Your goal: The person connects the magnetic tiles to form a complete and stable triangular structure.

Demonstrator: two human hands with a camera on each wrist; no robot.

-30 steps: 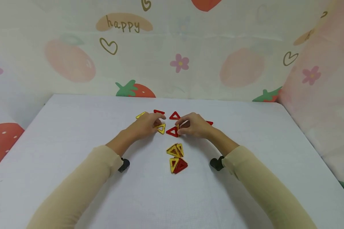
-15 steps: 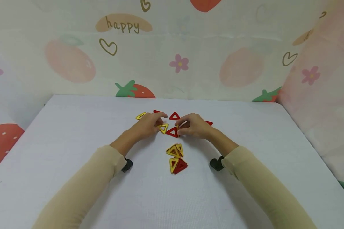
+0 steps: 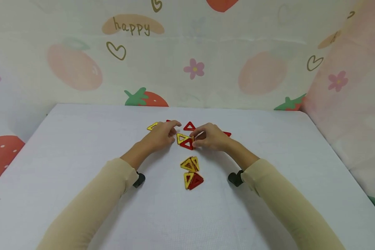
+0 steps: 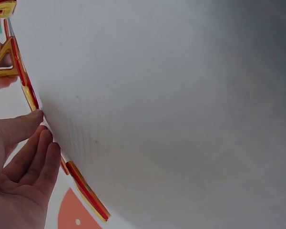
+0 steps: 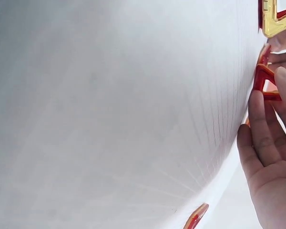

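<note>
Left hand (image 3: 160,136), just left of centre in the head view: fingers loosely bent, gripping nothing visible, beside the flat yellow triangle (image 3: 178,139); a gentle nudge on that tile's outer edge should suit, squaring its side along the adjoining red triangle (image 3: 187,147) without overlap. Right hand (image 3: 211,137), just right of centre: thumb and fingers pinch an upright tile (image 3: 193,139), seen nearly edge-on at the red triangle's right side; a light, steady pinch seems best, lest the flat pair drag across the table (image 3: 162,215).
</note>
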